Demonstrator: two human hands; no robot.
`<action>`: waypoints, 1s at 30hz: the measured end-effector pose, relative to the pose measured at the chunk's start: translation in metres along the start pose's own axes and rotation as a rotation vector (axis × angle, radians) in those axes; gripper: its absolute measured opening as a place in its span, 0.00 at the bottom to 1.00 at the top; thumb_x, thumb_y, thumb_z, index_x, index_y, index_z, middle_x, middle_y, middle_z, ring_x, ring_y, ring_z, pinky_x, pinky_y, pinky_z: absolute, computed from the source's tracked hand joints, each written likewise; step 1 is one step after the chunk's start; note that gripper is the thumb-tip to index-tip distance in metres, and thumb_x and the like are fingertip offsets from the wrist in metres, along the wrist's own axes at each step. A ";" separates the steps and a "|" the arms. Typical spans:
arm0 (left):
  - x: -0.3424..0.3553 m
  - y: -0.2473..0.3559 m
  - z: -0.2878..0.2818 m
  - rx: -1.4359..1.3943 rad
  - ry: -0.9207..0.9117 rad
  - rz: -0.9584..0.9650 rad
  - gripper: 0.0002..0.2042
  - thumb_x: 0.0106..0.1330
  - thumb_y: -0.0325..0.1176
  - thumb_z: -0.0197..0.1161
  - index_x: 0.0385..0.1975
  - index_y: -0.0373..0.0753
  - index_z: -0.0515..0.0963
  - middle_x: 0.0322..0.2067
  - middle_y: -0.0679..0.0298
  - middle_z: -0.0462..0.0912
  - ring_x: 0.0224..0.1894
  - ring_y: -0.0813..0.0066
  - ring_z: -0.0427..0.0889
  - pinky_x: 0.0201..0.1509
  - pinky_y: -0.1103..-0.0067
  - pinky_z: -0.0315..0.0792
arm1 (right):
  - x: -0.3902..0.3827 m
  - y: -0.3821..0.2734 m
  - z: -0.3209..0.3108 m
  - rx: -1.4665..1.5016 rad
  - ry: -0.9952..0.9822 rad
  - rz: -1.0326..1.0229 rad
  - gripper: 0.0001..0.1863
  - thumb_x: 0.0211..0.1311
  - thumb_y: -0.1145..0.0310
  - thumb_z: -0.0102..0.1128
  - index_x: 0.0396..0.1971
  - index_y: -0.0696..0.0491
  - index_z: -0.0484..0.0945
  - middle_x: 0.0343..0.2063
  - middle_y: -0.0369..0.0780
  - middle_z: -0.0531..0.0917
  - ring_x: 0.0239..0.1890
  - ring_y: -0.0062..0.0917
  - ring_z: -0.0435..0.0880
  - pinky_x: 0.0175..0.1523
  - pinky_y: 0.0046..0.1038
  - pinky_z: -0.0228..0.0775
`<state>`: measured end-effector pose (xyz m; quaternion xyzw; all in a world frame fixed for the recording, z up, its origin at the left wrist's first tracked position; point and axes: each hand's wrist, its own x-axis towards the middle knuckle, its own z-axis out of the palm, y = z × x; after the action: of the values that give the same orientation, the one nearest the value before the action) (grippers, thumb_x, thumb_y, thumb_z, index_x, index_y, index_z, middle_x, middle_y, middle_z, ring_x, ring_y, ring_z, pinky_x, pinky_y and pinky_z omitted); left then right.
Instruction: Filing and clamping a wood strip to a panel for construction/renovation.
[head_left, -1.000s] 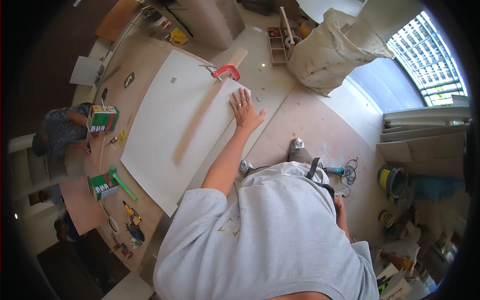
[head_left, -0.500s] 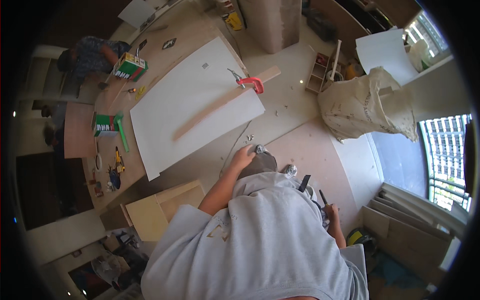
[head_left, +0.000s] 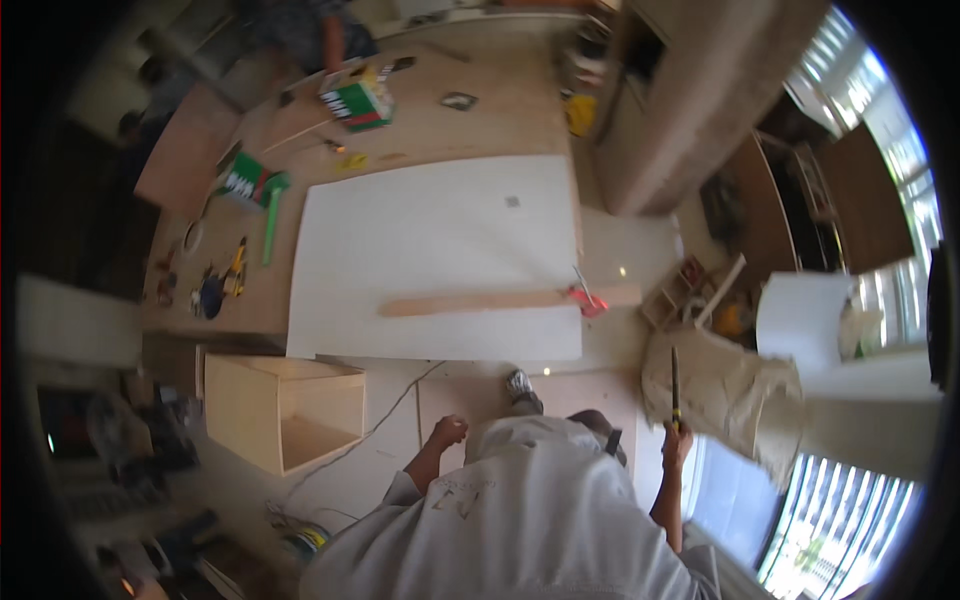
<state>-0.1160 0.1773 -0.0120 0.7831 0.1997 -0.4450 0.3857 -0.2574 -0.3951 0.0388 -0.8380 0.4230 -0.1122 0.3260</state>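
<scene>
My right hand (head_left: 677,440) grips a long, dark, file-like tool (head_left: 675,375) by its yellow and black handle, the narrow blade pointing up and away from me. To the left of my body, my left hand (head_left: 450,432) hangs with its fingers curled in, and I see nothing in it. Ahead lies a large white sheet (head_left: 450,230) on the workbench. Across its near part runs a wooden strip (head_left: 470,302), held at its right end by a red clamp (head_left: 588,299).
Tins (head_left: 358,105), a green hammer-shaped tool (head_left: 272,225) and pliers (head_left: 237,265) lie on the bench's left. An open wooden box (head_left: 285,410) stands below it, a cord (head_left: 395,410) on the floor beside. A sack (head_left: 715,395) stands at right. Another person (head_left: 315,35) works at the far side.
My view has swung round, so the bench now lies squarely ahead. My left hand has come off my leg. My right hand has lifted the file-like tool from beside my leg, out to the right.
</scene>
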 end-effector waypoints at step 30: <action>-0.247 0.135 0.442 -0.895 0.373 -0.610 0.20 0.66 0.31 0.62 0.59 0.40 0.75 0.41 0.55 0.84 0.35 0.67 0.84 0.38 0.70 0.80 | 0.400 -0.610 0.343 0.227 -0.500 -1.073 0.22 0.53 0.54 0.66 0.36 0.58 0.82 0.31 0.55 0.84 0.38 0.52 0.84 0.43 0.47 0.74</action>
<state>-0.3962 -0.2448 0.1204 0.5156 0.6503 -0.2628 0.4921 0.5363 -0.2913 0.1334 -0.8954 -0.1629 -0.1049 0.4008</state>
